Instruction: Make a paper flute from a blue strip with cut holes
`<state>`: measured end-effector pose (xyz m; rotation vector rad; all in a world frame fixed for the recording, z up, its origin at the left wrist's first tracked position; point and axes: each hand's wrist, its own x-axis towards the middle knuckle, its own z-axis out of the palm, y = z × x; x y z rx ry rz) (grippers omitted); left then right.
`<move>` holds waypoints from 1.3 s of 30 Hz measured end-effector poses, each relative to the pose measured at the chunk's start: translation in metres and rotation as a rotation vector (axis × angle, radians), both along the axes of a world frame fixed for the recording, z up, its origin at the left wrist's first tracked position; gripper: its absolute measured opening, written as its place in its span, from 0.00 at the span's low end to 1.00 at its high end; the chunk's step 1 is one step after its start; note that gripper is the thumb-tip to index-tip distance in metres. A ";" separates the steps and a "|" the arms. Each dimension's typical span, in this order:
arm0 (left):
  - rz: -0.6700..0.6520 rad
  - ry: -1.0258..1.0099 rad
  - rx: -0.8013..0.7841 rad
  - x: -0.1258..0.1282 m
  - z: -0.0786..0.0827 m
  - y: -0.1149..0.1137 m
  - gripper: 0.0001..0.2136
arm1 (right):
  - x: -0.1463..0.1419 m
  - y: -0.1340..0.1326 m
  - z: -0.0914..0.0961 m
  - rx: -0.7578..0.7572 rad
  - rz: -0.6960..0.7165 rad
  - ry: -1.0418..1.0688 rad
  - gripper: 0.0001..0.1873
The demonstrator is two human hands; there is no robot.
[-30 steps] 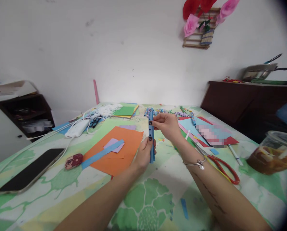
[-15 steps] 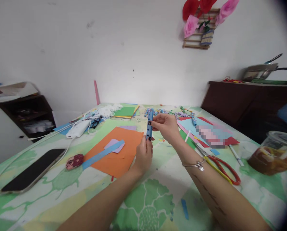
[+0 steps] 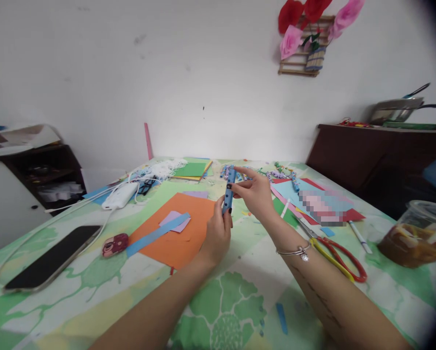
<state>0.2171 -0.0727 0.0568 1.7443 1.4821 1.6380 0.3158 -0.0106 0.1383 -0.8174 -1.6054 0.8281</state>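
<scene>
A narrow blue paper piece with dark dots (image 3: 229, 187) is held nearly upright above the table, leaning slightly right at its top. Whether it is folded or rolled I cannot tell. My left hand (image 3: 218, 231) pinches its lower end between thumb and fingers. Higher up, my right hand (image 3: 254, 189) grips it from the right, thumb on the front and index finger at the top edge. Below and left of my hands lies an orange sheet (image 3: 181, 209), with a plain blue paper strip (image 3: 155, 236) and a small lilac piece (image 3: 176, 220) on top.
Scissors with red and yellow handles (image 3: 344, 257) and a plastic cup of brown drink (image 3: 411, 238) are at right. A phone (image 3: 53, 257), a white power bank (image 3: 120, 196) and cables lie left. Curled paper decorations (image 3: 272, 174) and white string (image 3: 161, 170) lie farther back.
My right index finger has stretched up to the top of the blue paper piece. The piece has tilted slightly to the right; both hands still hold it.
</scene>
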 end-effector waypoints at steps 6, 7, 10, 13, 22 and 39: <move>-0.078 -0.053 -0.030 -0.001 0.002 0.000 0.17 | 0.001 0.001 -0.001 0.049 -0.021 -0.037 0.23; -0.089 -0.069 -0.041 -0.001 0.002 -0.001 0.17 | 0.002 0.001 -0.001 0.047 -0.018 -0.039 0.23; -0.116 -0.113 -0.069 -0.001 0.003 -0.002 0.17 | 0.002 0.001 -0.001 0.038 -0.018 -0.042 0.24; -0.148 -0.156 -0.089 -0.001 0.003 -0.002 0.15 | 0.002 0.002 -0.001 0.045 -0.033 -0.058 0.24; -0.216 -0.239 -0.089 -0.001 0.004 0.004 0.13 | 0.001 0.003 -0.003 0.083 -0.115 -0.138 0.23; -0.141 -0.064 -0.117 -0.008 0.012 -0.001 0.26 | -0.003 -0.008 -0.003 0.111 -0.171 -0.281 0.21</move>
